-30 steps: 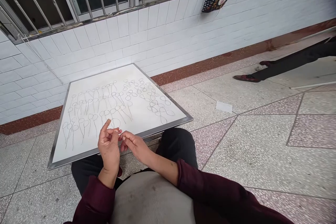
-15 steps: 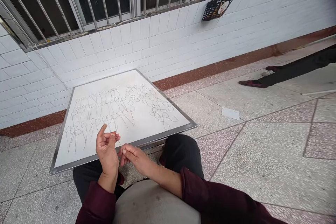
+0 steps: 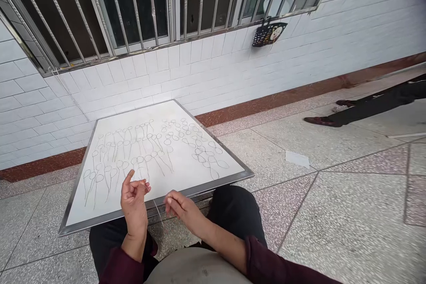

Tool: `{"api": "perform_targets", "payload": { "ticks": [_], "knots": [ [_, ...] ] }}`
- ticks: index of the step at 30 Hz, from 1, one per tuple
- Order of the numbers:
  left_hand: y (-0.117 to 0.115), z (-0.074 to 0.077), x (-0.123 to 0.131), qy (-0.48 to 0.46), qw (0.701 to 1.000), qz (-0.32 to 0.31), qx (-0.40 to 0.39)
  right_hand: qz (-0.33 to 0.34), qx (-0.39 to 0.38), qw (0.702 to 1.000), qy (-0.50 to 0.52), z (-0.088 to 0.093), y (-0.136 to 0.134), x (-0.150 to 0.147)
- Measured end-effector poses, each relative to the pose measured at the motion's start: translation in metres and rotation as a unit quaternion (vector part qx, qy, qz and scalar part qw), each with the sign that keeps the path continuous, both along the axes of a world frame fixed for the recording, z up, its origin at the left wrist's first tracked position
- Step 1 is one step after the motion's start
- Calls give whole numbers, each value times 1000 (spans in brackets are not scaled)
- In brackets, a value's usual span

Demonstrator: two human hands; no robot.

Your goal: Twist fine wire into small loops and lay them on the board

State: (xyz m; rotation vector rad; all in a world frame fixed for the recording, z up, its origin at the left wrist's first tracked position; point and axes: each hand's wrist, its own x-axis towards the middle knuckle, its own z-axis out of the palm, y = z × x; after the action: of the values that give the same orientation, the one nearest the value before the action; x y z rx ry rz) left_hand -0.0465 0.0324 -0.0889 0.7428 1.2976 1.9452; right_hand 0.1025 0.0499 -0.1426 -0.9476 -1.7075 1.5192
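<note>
A white board (image 3: 179,166) with a metal rim rests on my knees, tilted toward me. Rows of thin looped threads (image 3: 153,151) lie across it. My left hand (image 3: 133,197) is raised over the board's near edge, thumb and fingers pinched on one end of a fine thread (image 3: 155,207). My right hand (image 3: 181,208) sits a little to the right and lower, fingers pinched on the same thread, which stretches between the two hands.
A white-tiled wall (image 3: 206,71) with a barred window (image 3: 140,4) stands behind the board. A small dark basket (image 3: 269,33) hangs from the bars. Another person's legs and shoes (image 3: 362,106) stretch across the speckled floor at the right. A scrap of paper (image 3: 297,159) lies on the floor.
My hands have drawn apart, the right one sliding right and down, so the thread now stretches between them. The view has tilted up slightly.
</note>
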Motion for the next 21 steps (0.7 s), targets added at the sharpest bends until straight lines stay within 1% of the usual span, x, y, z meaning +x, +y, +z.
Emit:
{"api": "perform_targets", "payload": {
  "ticks": [2,4,9,15,17,19,21],
  "knots": [
    [0,-4,3,1,1000,-11,-10,-2,32,999,-7,6,1,-3],
    [0,-7,5,1,1000,-10,-18,5,48,999,-12,7,-1,-8],
    [5,-14,3,-11,999,-4,-31,-20,61,998,-18,1,-2,-15],
    [8,-21,2,-25,999,-3,-19,-34,119,991,-56,-3,6,-14],
    [8,-21,2,-31,999,-4,-9,-24,120,991,-49,-6,6,-14],
    [7,-19,3,-33,999,-14,3,-2,100,994,-33,-9,5,-14],
    [5,-17,3,-25,999,-27,8,11,72,997,-17,-7,6,-14]
  ]
}}
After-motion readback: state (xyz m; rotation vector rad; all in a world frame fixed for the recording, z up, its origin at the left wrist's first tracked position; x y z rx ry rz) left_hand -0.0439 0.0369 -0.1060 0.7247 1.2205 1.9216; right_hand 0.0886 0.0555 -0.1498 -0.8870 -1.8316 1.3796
